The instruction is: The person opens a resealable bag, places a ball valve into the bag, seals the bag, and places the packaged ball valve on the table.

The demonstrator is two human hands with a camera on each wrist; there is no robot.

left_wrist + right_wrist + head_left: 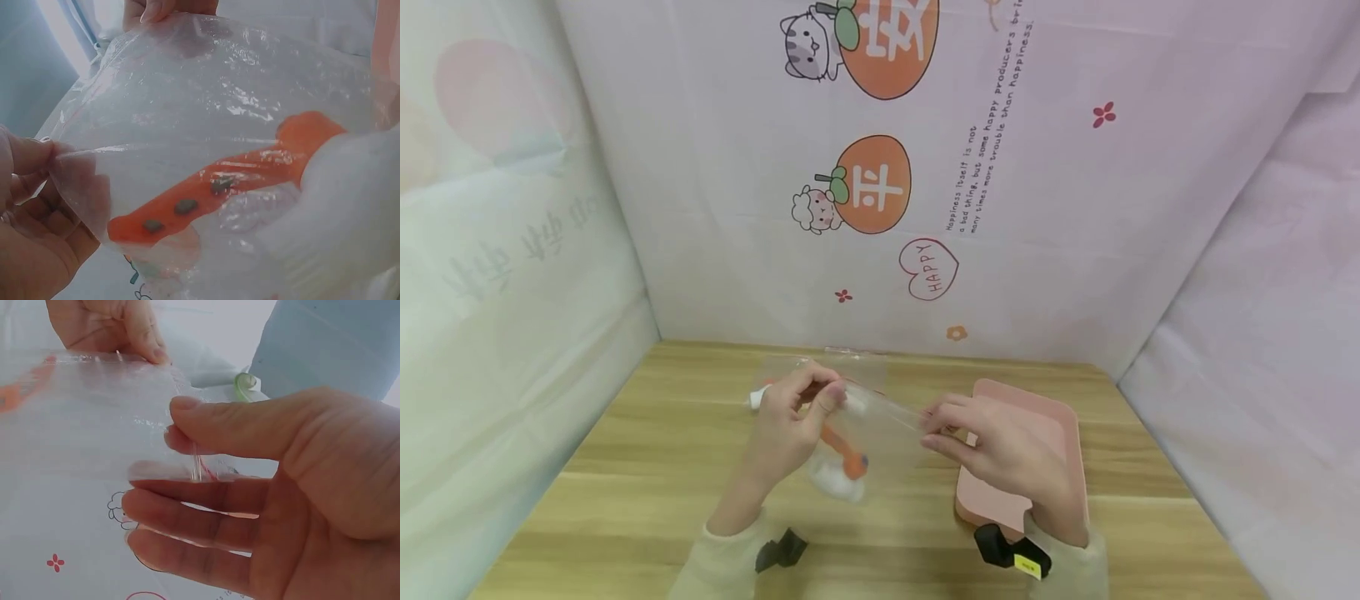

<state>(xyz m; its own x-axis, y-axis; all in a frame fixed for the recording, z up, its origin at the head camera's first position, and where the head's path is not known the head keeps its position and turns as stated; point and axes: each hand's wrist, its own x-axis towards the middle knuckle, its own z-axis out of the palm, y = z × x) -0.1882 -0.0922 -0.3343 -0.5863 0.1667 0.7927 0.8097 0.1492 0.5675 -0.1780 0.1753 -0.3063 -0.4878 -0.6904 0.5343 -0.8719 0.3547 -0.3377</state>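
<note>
A clear zip bag (887, 429) hangs stretched between both hands above the table. Through its film show an orange strip-shaped item (187, 194) with several dark spots and a rounded end, and a white, soft-looking mass (337, 212). My left hand (793, 421) pinches one end of the bag's top edge between thumb and fingers. At the opposite end, my right hand (988, 437) holds the edge by thumb and index finger, close to the red-lined zip strip (203, 465); its other fingers extend below.
A pink tray (1067, 450) lies on the wooden table (647, 467), partly under the right forearm. Behind the left hand, another clear film piece (868, 364) and a small white object (758, 397) lie near the back edge. Printed cloth walls (737, 208) enclose the table.
</note>
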